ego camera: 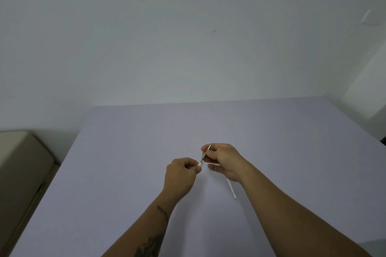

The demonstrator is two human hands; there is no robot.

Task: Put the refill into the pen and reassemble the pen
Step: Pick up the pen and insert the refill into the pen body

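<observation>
You are holding both hands together just below the middle of the frame, above the pale lilac desk [125,173]. Your left hand [181,175] is curling shut around a short white plastic pen piece [200,164], only its end showing past your fingertips and pointing up and to the right. Your right hand [223,159] is pinching a thin grey metal-tipped slender part [207,150], probably the refill or the pen's tip section; it is too small to tell which. Its long axis is running from upper right down to lower left, straight toward the white piece's open end, and the two are meeting or nearly touching there. A long thin white plastic tube [231,189] is lying on the desk under your right wrist, slanting toward the lower right. The white piece looks like the only holder here; whether anything is inside it is hidden.
</observation>
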